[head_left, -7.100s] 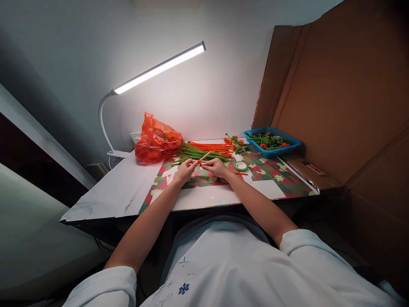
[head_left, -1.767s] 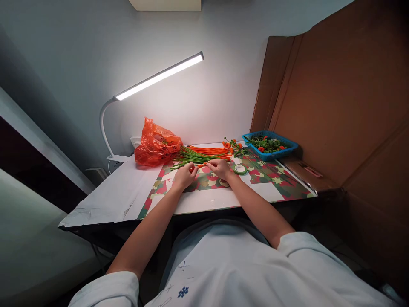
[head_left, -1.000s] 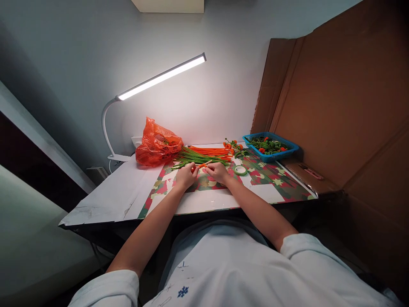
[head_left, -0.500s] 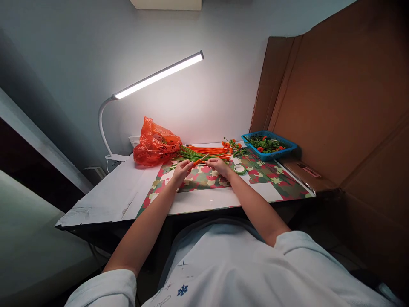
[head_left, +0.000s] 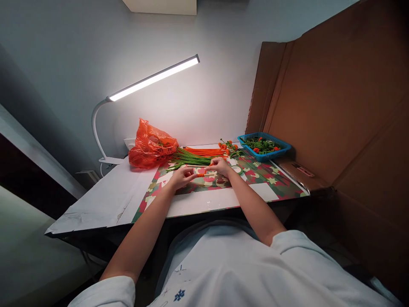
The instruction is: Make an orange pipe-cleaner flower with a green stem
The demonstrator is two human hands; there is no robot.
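Note:
My left hand and my right hand meet over the patterned red, green and white mat on the table. Between them they pinch a thin stick with orange wrapping, held about level; the left fingers close on its left end, the right fingers on its right end. Just behind the hands lies a bundle of green stems and orange stems. A roll of green tape lies partly hidden behind my right hand.
An orange plastic bag sits at the back left. A blue basket with green and orange pieces stands at the back right, small orange-tipped sprigs beside it. A desk lamp arches overhead. Brown cardboard walls the right side.
The stick has gone from tilted up to about level between my hands. Both hands sit a little lower and nearer me on the mat; the camera view shifted slightly left.

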